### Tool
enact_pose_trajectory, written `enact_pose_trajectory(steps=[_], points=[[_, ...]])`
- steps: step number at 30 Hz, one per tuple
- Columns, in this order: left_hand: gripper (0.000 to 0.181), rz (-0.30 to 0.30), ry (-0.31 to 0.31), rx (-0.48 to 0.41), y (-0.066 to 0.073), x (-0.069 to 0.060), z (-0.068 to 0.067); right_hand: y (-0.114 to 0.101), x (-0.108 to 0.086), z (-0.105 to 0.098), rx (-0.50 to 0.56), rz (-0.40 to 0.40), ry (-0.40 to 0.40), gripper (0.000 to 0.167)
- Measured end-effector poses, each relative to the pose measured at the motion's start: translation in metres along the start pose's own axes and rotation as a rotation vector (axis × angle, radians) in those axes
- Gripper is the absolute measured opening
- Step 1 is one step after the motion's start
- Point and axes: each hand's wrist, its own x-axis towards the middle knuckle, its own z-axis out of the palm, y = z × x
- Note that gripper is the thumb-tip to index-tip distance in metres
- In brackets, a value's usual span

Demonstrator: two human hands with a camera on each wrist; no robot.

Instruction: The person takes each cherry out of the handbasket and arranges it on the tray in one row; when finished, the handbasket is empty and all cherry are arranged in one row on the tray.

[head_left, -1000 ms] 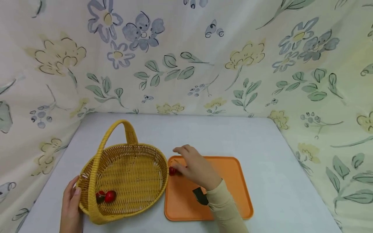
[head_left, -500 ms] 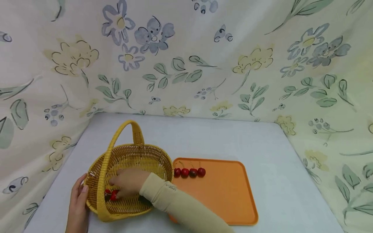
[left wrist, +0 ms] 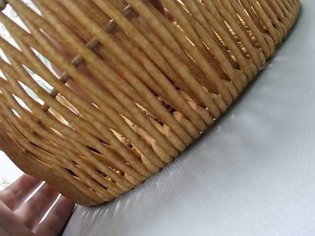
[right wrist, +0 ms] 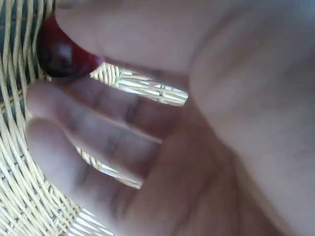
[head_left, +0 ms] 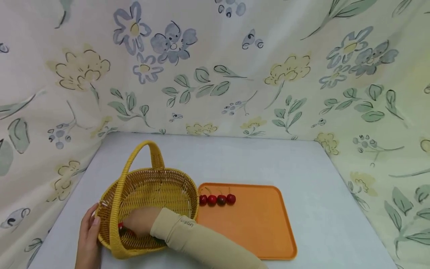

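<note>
A yellow wicker basket [head_left: 158, 194] with a tall arched handle stands at the left. My left hand [head_left: 89, 239] rests against the outside of its left wall; in the left wrist view its fingers [left wrist: 54, 209] lie fairly straight beside the wicker. Down inside the basket, my right hand [head_left: 141, 220] is at the lower left, near red and dark cherries [head_left: 121, 226] that it partly covers. The right wrist view shows a dark red cherry [right wrist: 66, 51] pinched by the thumb, the other fingers loosely bent below it.
An orange tray [head_left: 248, 228] lies right of the basket on the white table [head_left: 255, 160]. Several cherries [head_left: 221, 200] with stems sit in a row along its upper left. The right forearm crosses the basket's front rim and the tray's lower left corner. Floral cloth hangs behind.
My right hand has left the cherry row on the tray, crossed left into the basket and reached lower, to the cherries there. My left hand stays at the basket's side. The view has shifted slightly.
</note>
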Motion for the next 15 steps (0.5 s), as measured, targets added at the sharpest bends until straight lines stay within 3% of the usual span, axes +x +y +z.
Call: enact_pose_trajectory(steps=[3, 5, 10, 15], points=[[0.053, -0.025, 0.002, 0.008, -0.001, 0.002, 0.003, 0.014, -0.013, -0.002, 0.055, 0.014, 0.037, 0.01], [0.053, -0.02, -0.004, 0.015, -0.001, 0.002, 0.005, 0.027, -0.033, -0.004, 0.134, 0.054, 0.09, 0.012], [0.051, 0.07, 0.004, 0.063, -0.002, 0.001, 0.003, 0.057, -0.107, -0.009, 0.389, 0.218, 0.3, 0.022], [0.049, 0.117, 0.013, 0.067, -0.002, 0.001, -0.002, 0.084, -0.175, 0.01, 0.498, 0.341, 0.532, 0.03]])
